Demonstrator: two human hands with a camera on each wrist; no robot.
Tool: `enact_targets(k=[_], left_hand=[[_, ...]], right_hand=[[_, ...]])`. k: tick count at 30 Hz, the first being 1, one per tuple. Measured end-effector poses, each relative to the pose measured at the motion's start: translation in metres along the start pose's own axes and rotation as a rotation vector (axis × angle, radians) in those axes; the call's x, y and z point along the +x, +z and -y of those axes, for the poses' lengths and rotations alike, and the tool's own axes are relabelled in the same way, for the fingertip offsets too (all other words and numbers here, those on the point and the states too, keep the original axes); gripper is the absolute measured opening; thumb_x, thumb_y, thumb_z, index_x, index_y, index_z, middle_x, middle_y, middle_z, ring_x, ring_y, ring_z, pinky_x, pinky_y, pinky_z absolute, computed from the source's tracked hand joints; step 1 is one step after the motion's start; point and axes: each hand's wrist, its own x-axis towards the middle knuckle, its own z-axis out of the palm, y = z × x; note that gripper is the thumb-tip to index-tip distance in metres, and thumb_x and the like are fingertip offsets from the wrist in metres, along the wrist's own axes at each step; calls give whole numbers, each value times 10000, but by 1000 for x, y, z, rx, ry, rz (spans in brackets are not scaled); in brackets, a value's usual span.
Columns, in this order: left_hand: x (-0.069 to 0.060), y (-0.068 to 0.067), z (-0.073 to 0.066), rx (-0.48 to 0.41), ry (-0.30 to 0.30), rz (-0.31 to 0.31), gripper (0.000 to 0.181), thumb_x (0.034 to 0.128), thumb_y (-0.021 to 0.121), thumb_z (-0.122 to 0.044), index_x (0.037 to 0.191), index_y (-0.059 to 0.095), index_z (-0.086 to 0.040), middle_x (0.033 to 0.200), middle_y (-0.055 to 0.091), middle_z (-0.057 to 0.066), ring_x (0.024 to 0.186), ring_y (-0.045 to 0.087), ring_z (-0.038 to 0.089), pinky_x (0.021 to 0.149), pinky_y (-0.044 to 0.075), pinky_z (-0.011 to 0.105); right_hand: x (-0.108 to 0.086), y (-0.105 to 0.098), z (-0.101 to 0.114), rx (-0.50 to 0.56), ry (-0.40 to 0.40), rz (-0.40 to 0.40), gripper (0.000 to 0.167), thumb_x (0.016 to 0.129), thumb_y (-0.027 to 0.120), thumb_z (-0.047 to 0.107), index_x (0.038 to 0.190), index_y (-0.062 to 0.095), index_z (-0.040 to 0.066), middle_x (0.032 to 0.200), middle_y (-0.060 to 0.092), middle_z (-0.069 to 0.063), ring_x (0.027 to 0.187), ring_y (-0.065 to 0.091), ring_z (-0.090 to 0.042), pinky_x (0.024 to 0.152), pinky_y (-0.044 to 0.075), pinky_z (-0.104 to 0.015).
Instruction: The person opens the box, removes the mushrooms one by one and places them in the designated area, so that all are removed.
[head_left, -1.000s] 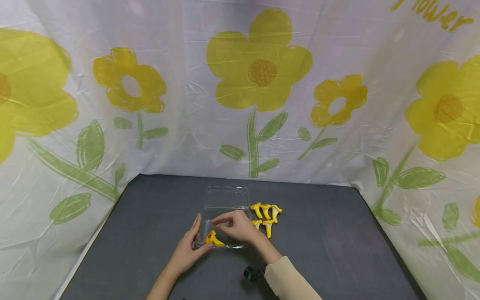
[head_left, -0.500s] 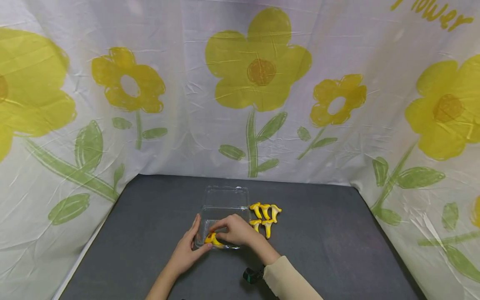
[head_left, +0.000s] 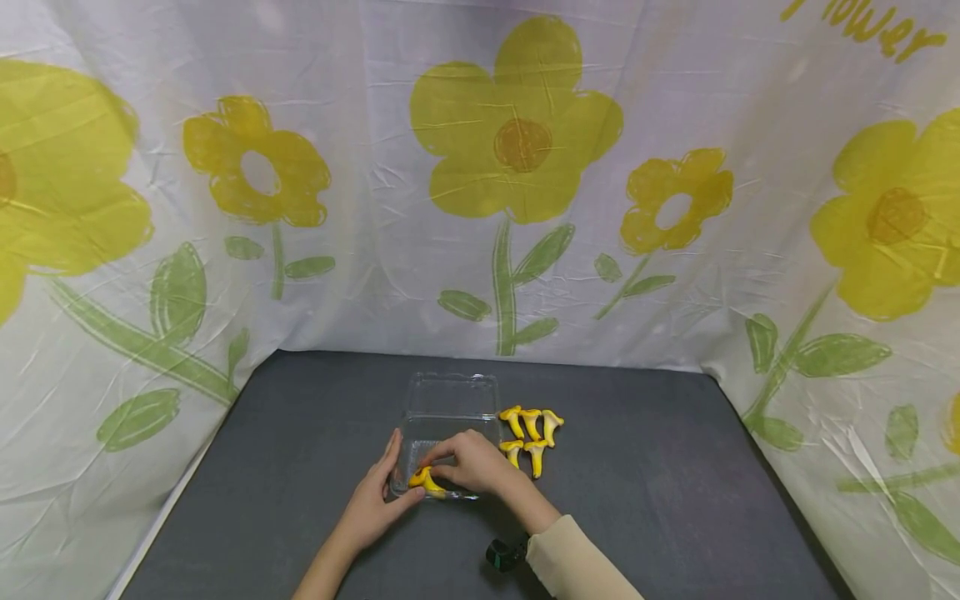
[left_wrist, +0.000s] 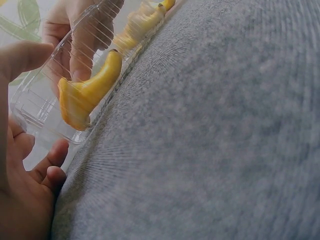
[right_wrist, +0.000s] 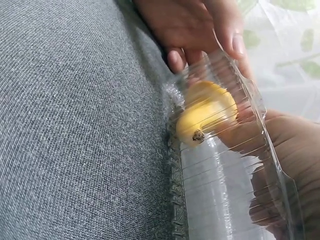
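Observation:
A clear plastic clamshell container [head_left: 447,428] stands with its lid [head_left: 453,392] folded back. My left hand [head_left: 372,492] holds its near left corner, fingers along the left side and thumb at the front rim. Inside that corner lies a yellow chanterelle mushroom [head_left: 427,482], seen through the ribbed wall as mushroom [left_wrist: 90,92] in the left wrist view. My right hand [head_left: 468,462] reaches into the container and pinches this mushroom between thumb and fingers; its far side is hidden. In the right wrist view, the mushroom [right_wrist: 205,112] shows its dark stem end.
Several more yellow mushrooms [head_left: 536,454] lie in two rows on the dark grey table [head_left: 645,483], just right of the container. A small black device [head_left: 504,552] is beside the right sleeve. A flower-printed white curtain [head_left: 375,275] surrounds the table's back and sides.
My right hand has come down from above the container onto the mushroom, which has turned slightly. My left hand keeps its place at the corner.

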Motion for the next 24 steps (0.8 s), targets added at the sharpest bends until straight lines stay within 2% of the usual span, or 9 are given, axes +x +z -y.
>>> enact_targets(k=[5, 13, 15, 17, 20, 23, 24], left_hand=[[0, 0, 0, 2, 6, -6, 1018, 926, 830, -369, 1714, 218, -161, 1614, 431, 157, 735, 348, 112, 645, 340, 251], [1, 1, 1, 11, 21, -23, 1018, 914, 843, -361, 1707, 242, -142, 1605, 452, 169, 767, 368, 106, 659, 352, 248], [0, 2, 1, 10, 26, -26, 1018, 913, 845, -355, 1705, 245, -133, 1512, 522, 167, 762, 366, 108, 661, 352, 250], [0, 1, 1, 4, 25, -22, 1021, 914, 844, -354, 1706, 240, -130, 1296, 603, 140, 753, 364, 105, 662, 350, 251], [1, 1, 0, -7, 12, -7, 1030, 915, 843, -354, 1709, 224, -133, 970, 503, 42, 721, 353, 111, 652, 343, 249], [1, 0, 0, -7, -4, 2, 1034, 919, 839, -366, 1714, 212, -156, 933, 461, 30, 743, 370, 145, 655, 350, 263], [1, 0, 0, 0, -1, -2, 1031, 921, 837, -372, 1714, 215, -157, 1003, 539, 60, 793, 408, 148, 681, 375, 264]], right_hand=[[0, 0, 0, -8, 12, -6, 194, 1019, 739, 178, 1185, 834, 211, 1134, 794, 95, 811, 677, 39, 691, 487, -152], [-1, 1, 1, -25, 26, -34, 191, 1028, 729, 189, 1189, 832, 200, 1130, 795, 83, 581, 546, 58, 630, 448, -159], [-1, 0, 2, -25, 35, -50, 192, 1027, 730, 192, 1191, 830, 190, 1125, 797, 74, 521, 482, 56, 618, 435, -157], [-2, 0, 3, -22, 46, -69, 198, 1027, 730, 194, 1201, 826, 179, 1130, 799, 54, 451, 381, 40, 587, 407, -156], [-3, -1, 4, -29, 54, -108, 203, 1028, 729, 191, 1206, 823, 174, 1153, 799, 22, 394, 248, 14, 534, 372, -158], [-3, -4, 6, -40, 44, -159, 202, 1025, 729, 178, 1205, 822, 167, 1174, 795, -8, 389, 232, 18, 560, 398, -153], [-3, -5, 7, -44, 40, -177, 198, 1025, 729, 174, 1199, 822, 167, 1170, 796, -10, 393, 242, 16, 579, 420, -155]])
